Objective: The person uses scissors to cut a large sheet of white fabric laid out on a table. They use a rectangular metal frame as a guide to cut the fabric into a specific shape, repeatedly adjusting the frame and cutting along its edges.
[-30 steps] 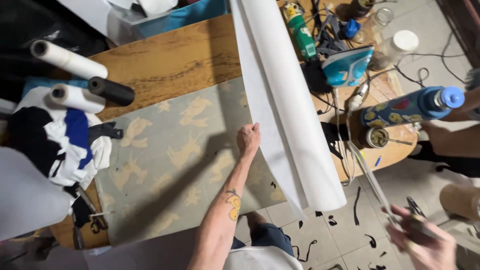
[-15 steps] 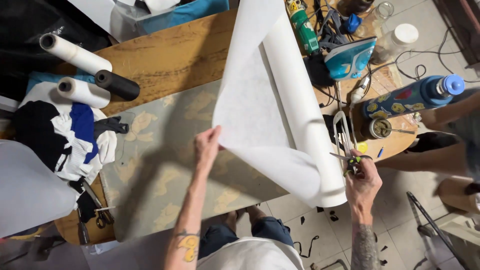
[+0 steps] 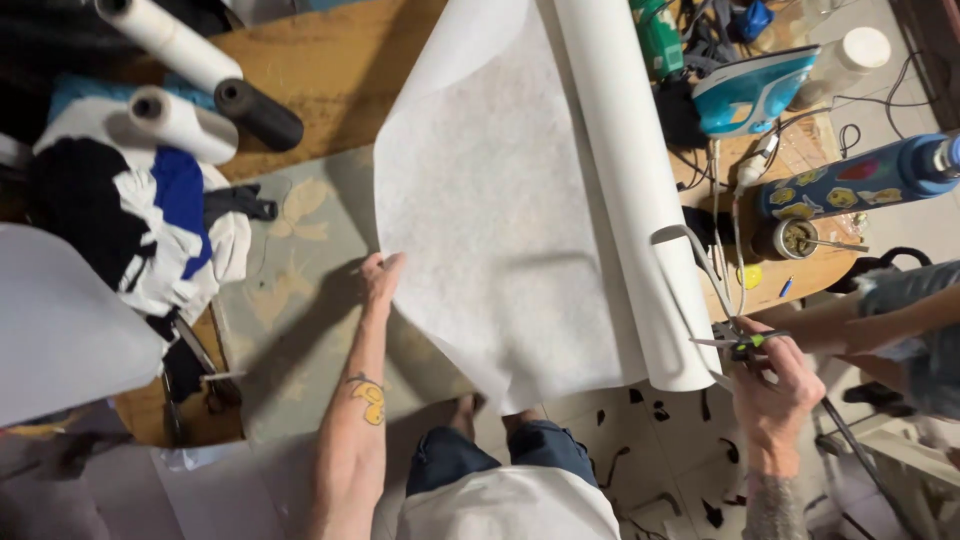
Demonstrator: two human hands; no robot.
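Note:
A long white roll of thin fabric (image 3: 620,170) lies across the wooden table, with a wide sheet (image 3: 500,230) unrolled from it toward the left. My left hand (image 3: 378,278) pinches the sheet's left edge over a grey-green patterned cloth (image 3: 290,300). My right hand (image 3: 770,375) is at the table's right front edge, just past the roll's near end, gripping scissors with green-marked handles (image 3: 740,342).
Two white rolls (image 3: 175,120) and a black roll (image 3: 258,112) lie at the back left, above a heap of black, white and blue clothes (image 3: 130,220). A teal iron (image 3: 752,88), a blue bottle (image 3: 860,180), cables and a small cup crowd the right. Another person's arm (image 3: 870,325) reaches in at right.
The sheet has been pulled further left off the roll. My left hand went from flat on the cloth to holding the sheet's edge. My right hand came up to the table edge with scissors.

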